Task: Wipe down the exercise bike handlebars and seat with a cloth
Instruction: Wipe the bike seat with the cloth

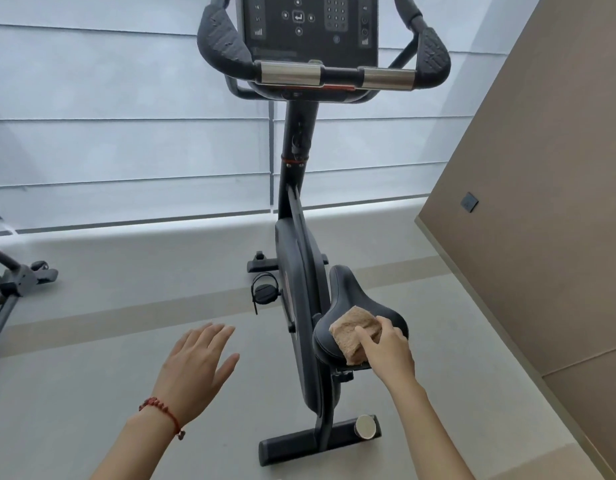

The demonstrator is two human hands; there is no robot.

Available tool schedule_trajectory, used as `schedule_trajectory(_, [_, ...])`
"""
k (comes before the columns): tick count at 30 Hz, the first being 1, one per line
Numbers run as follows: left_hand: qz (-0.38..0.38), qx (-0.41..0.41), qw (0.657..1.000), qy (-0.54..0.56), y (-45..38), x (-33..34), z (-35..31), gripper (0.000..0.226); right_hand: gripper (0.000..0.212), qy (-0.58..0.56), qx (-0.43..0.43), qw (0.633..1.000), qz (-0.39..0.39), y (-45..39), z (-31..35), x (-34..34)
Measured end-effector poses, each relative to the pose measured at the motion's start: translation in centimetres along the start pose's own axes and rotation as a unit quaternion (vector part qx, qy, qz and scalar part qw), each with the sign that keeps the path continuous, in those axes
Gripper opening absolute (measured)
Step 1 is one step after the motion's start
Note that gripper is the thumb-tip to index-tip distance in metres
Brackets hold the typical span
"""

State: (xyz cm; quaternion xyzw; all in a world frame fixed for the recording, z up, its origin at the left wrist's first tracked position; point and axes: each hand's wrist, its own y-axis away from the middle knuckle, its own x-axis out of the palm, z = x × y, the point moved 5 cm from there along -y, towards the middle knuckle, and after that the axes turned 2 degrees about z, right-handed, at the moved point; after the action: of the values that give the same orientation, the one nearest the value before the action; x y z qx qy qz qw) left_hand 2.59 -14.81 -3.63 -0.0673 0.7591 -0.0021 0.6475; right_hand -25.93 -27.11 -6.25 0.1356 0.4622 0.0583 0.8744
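Observation:
A black exercise bike stands in front of me. Its black seat [348, 292] is low at centre right. A folded tan cloth [353, 332] lies on the rear of the seat, and my right hand [389, 351] grips it from the right side. My left hand [195, 362] hovers open in the air left of the bike, fingers spread, touching nothing; a red bracelet is on its wrist. The handlebars [289, 73] with two silver grip sections and dark padded ends sit at the top, below the console [310, 26].
A beige wall [541, 202] runs close along the bike's right side. Part of another machine [8, 285] stands at the far left. Window blinds fill the background. The bike's rear base bar [299, 445] and a pedal [265, 292] are on the grey floor.

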Motion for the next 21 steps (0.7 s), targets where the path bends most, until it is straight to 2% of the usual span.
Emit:
schedule_trajectory(4, [0.026,-0.011,1.000,-0.001,-1.7,0.4,1.4,0.072,0.064,-0.002,0.027,1.000,0.007,-1.1,-0.1,1.0])
schedule_trajectory(9, [0.052,-0.023,0.998,-0.006,-3.2,0.5,2.6,0.073,0.052,-0.097,0.030,0.995,0.003,-0.9,0.5,2.1])
schedule_trajectory(14, [0.059,-0.049,0.997,0.009,-3.1,0.6,3.6,0.073,0.042,-0.160,-0.027,0.986,-0.026,-0.8,2.7,1.8])
schedule_trajectory(17, [0.063,-0.063,0.996,0.020,-2.3,0.7,4.8,0.073,0.040,-0.200,-0.062,0.978,0.015,-1.0,4.7,2.5])
schedule_trajectory(21, [0.067,-0.093,0.993,0.033,-0.7,0.5,7.8,0.071,0.048,-0.236,-0.108,0.962,0.086,-0.3,8.5,4.8])
